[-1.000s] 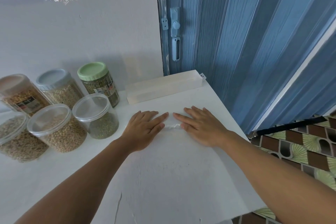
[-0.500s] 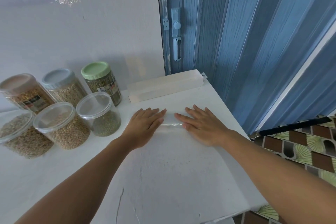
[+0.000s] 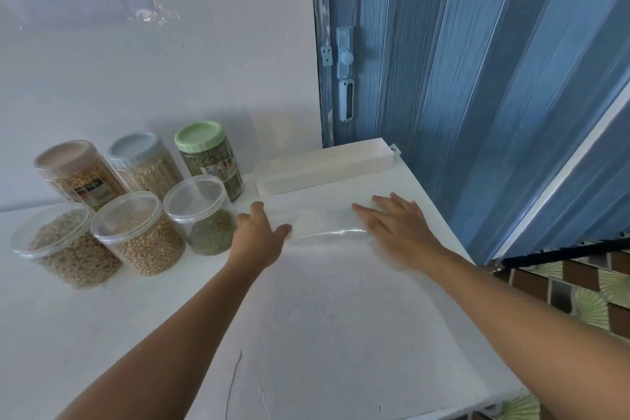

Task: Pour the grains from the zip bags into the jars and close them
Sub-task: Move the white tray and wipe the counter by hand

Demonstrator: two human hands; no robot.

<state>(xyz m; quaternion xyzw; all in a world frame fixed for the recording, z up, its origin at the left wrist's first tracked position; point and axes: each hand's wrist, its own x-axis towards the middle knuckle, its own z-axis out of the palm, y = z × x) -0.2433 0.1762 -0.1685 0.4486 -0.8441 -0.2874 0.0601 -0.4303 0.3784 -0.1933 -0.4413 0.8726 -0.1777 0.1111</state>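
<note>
Six jars [image 3: 143, 211] filled, lidded, far left. Hands now spread apart since 0.5 s ago: L hand [image 3: 256, 235], R hand [image 3: 397, 227] flat on empty bag [image 3: 327, 227], mid-counter. Prob. flattening; pouring done.

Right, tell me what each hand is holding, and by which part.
Nothing is gripped. The right hand lies flat, pressing the right end of the clear zip bag onto the table; the blurred left hand is at its left end.

Matt, faintly cracked white table [image 3: 324, 334] — glossy clear-plastic zip bag [image 3: 327, 225], clear plastic jars [image 3: 136, 235] — wood-grain blue door [image 3: 460, 78].
</note>
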